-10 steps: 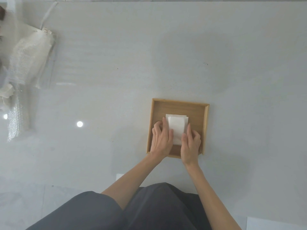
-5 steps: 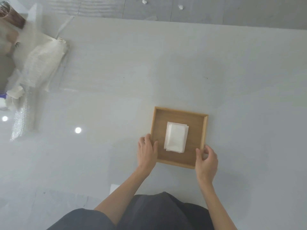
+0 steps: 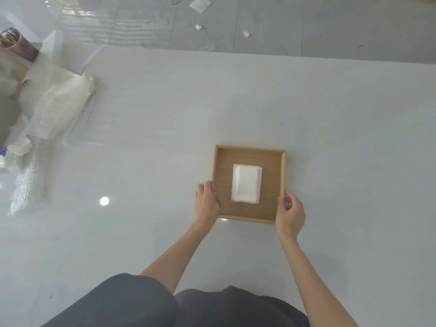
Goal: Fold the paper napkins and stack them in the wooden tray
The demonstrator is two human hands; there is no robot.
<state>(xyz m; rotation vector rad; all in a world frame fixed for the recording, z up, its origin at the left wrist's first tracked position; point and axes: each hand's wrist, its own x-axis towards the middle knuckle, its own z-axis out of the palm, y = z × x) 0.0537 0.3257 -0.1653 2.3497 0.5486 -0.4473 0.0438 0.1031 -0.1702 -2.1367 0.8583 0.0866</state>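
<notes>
Judging from the head view, the task is taken to be near its end. One stack of folded napkins (image 3: 246, 184) is seen lying in the middle of the one wooden tray (image 3: 223, 168), a little right of the frame's centre on the pale table (image 3: 330, 138). At least two offset layers can be made out in the stack; the exact number cannot be told. The left hand (image 3: 206, 204) is laid against the outside of the tray's left wall, fingers fairly straight. The right hand (image 3: 291, 213) is curled round the right wall near its lower corner, thumb inside. What is probably left is only squaring or shifting the tray. Three white scraps (image 3: 198, 26) are counted on the floor at the top of the frame, and one wrapped bundle (image 3: 59, 107) at upper left, its contents unclear.
</notes>
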